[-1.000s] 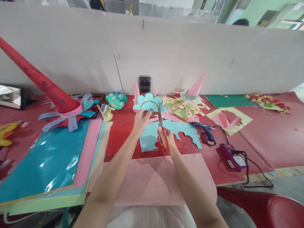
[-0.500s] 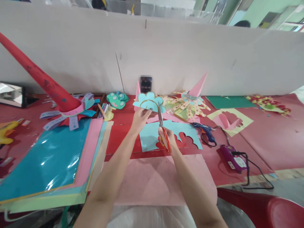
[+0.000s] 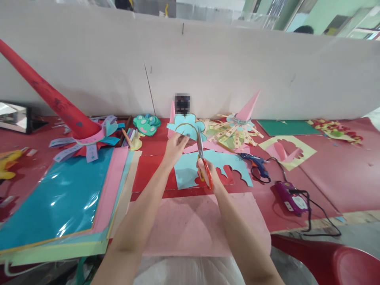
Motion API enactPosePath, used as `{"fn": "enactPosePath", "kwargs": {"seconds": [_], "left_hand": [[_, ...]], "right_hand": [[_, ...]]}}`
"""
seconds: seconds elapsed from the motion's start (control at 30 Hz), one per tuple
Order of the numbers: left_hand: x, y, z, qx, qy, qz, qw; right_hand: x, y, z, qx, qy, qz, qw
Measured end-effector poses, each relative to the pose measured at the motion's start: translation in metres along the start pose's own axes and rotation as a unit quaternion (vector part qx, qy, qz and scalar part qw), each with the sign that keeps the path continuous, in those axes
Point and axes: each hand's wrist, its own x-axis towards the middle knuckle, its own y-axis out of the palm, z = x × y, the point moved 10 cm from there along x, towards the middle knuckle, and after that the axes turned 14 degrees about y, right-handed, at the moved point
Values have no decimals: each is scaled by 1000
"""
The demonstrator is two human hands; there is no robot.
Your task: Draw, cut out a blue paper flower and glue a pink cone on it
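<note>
My left hand [image 3: 177,148] pinches the lower edge of a light blue scalloped paper cutout [image 3: 185,120], held up above the table. The cutout has a curved line or slit inside its petals. My right hand [image 3: 208,170] grips scissors [image 3: 209,176] with red-orange handles, their blades pointing up at the cutout's right side. Whether the blades are closed on the paper is hard to make out. Under my hands lies a light blue sheet [image 3: 187,170] with scalloped pieces cut from its right edge, over red paper [image 3: 154,172].
Right of my hands lie a blue glue gun [image 3: 257,164] and a purple power strip [image 3: 292,198] with a black cord. A red paper cone hat [image 3: 63,105] stands left, above stacked coloured sheets [image 3: 59,206]. A pink cone [image 3: 247,107] with paper strips stands behind.
The cutout has turned slightly in my left hand and shifted a little to the right. The scissors have barely moved.
</note>
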Motion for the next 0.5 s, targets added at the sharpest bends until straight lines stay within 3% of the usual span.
{"fn": "enactPosePath", "kwargs": {"seconds": [0.23, 0.5], "left_hand": [[-4, 11, 3, 1, -12, 41, 999], [-9, 15, 5, 21, -23, 41, 999]], "right_hand": [[3, 3, -3, 4, -8, 25, 1000], [4, 0, -4, 14, -6, 12, 1000]]}}
